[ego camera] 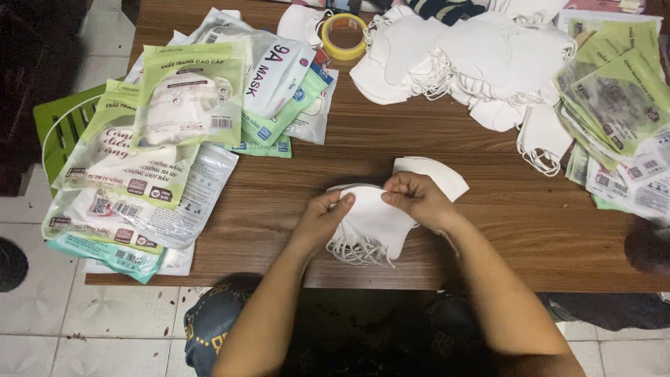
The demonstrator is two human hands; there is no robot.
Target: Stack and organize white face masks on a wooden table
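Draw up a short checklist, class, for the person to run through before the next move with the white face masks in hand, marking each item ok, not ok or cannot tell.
1. Both hands grip the stack of white face masks: left hand and right hand pinch its top edge. Ok.
2. Ear loops free of tangles: they bunch loosely at the stack's lower edge. Cannot tell.
3. Number of masks in the stack: edges overlap. Cannot tell.
4. Spare mask within reach, behind the right hand. Ok.
5. Empty green and white packets nearby, at right. Ok.
6. Bare wooden table near the hands. Ok.
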